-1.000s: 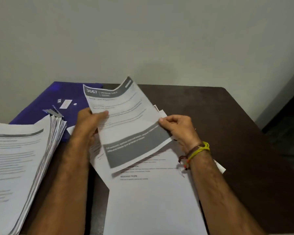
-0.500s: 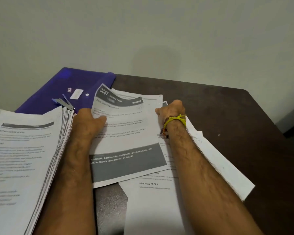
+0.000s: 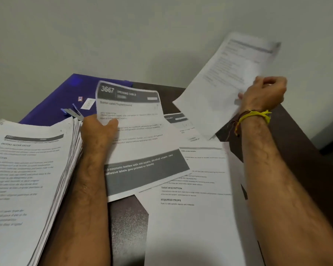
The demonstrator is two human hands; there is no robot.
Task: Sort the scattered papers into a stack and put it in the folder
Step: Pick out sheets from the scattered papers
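The right hand [image 3: 262, 95] is pinching a thin, blurred sheet [image 3: 225, 81] in closed fingers, its long axis tilting up and away. The left hand [image 3: 98, 129] is gripping the "3667" page [image 3: 138, 135], header pointing away, thumb on top. The thick stack [image 3: 27, 179] is lying left of those fingers on the dark speckled bench [image 3: 129, 223], the glossy purple folder [image 3: 52, 108] beyond.

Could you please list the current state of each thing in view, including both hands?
Left hand: grips the 3667 sheet's left edge.
3667 sheet: face up, top lifted.
Right hand: holds one sheet raised.
Raised sheet: in the air, blurred.
Thick stack: piled at left.
Purple folder: lying flat, closed.
Loose sheets: scattered on the table.
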